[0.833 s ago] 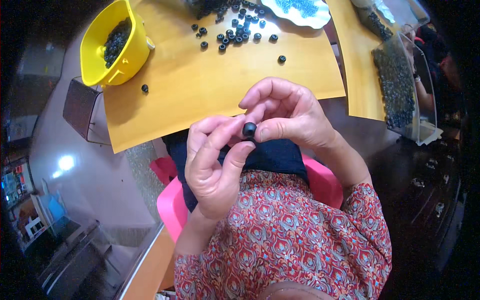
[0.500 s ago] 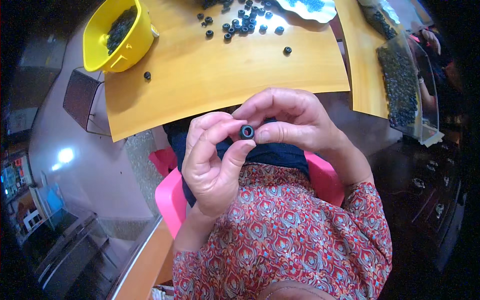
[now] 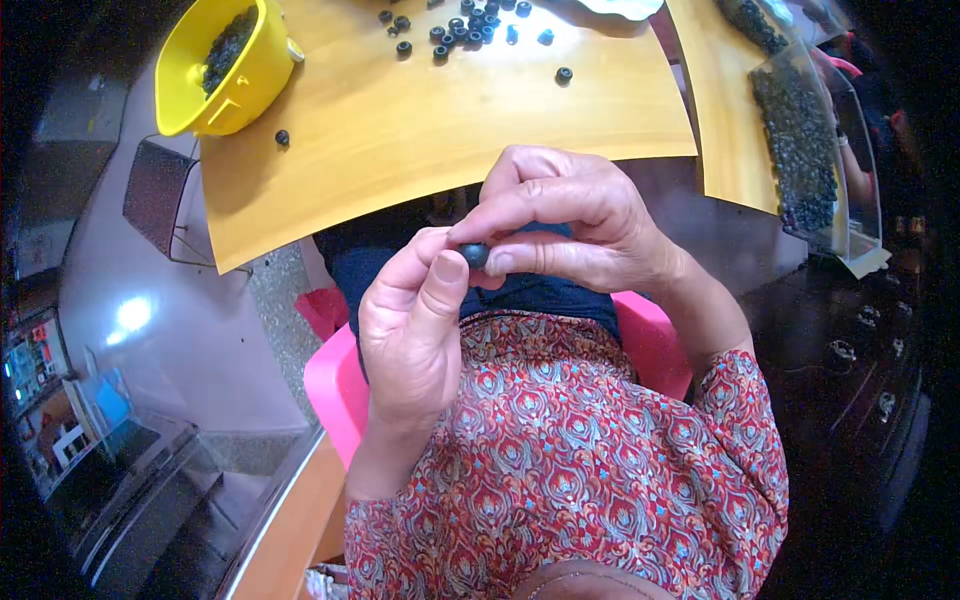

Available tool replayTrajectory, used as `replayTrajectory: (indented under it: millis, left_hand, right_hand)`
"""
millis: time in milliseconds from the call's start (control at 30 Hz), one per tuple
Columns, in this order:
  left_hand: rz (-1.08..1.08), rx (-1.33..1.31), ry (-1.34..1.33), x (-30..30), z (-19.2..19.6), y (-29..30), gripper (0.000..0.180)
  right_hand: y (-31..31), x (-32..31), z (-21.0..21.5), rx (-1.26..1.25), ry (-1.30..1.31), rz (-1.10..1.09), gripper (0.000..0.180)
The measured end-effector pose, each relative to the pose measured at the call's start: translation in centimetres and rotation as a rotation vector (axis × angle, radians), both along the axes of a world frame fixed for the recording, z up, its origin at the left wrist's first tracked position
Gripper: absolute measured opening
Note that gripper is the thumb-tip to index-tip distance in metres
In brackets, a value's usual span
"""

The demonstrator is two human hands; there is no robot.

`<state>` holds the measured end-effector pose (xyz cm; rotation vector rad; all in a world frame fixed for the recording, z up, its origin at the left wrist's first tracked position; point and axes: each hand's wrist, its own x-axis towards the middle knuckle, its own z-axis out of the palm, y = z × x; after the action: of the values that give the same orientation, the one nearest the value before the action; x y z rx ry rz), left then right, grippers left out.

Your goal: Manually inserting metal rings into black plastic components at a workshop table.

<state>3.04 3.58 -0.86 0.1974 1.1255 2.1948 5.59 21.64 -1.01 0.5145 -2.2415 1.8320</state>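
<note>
Above my lap, the fingertips of both hands meet on a small black ring-shaped part [image 3: 474, 255], which looks like rubber. My left hand [image 3: 412, 325] pinches it from the left between thumb and fingers. From the right, my right hand [image 3: 585, 215] grips it with thumb and forefinger. Its rounded side faces up now, and the fingers cover part of it. Many similar black parts [image 3: 461, 38] lie scattered at the far side of the wooden table [image 3: 400, 130]. One stray part [image 3: 564, 75] sits apart on the right, another [image 3: 282, 138] near the left.
A yellow tub [image 3: 245, 105] holding black pieces stands at the table's far left. At far right, a clear container [image 3: 795, 150] of dark pieces rests by a second table [image 3: 725, 150]. A white dish [image 3: 625, 8] shows at the top edge. I sit on a pink chair [image 3: 335, 400].
The black part has turned, so its hole no longer faces up. My right forefinger has come over onto it. Both hands moved slightly left and farther away.
</note>
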Motion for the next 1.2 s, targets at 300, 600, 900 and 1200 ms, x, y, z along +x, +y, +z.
replayTrajectory:
  millis: [300, 600, 900, 1200]
  left_hand:
    - [0.037, -0.106, -0.058, 0.1, -0.4, 0.0, 0.023]
    - [0.02, -0.046, -0.262, -0.5, -1.2, 0.0, 0.023]
    - [0.069, -0.109, -0.122, -0.3, -1.7, 0.2, 0.026]
    - [0.062, 0.019, -0.253, -0.8, -2.4, -0.1, 0.026]
  right_hand:
    - [-0.1, -0.2, -1.3, 0.052, 0.049, -0.022, 0.024]
    - [-0.2, -0.5, -1.3, 0.296, 0.228, -0.08, 0.026]
    - [-0.2, -0.4, -2.8, -0.287, -0.267, 0.041, 0.022]
    - [-0.4, -0.8, -3.2, -0.168, -0.181, -0.005, 0.026]
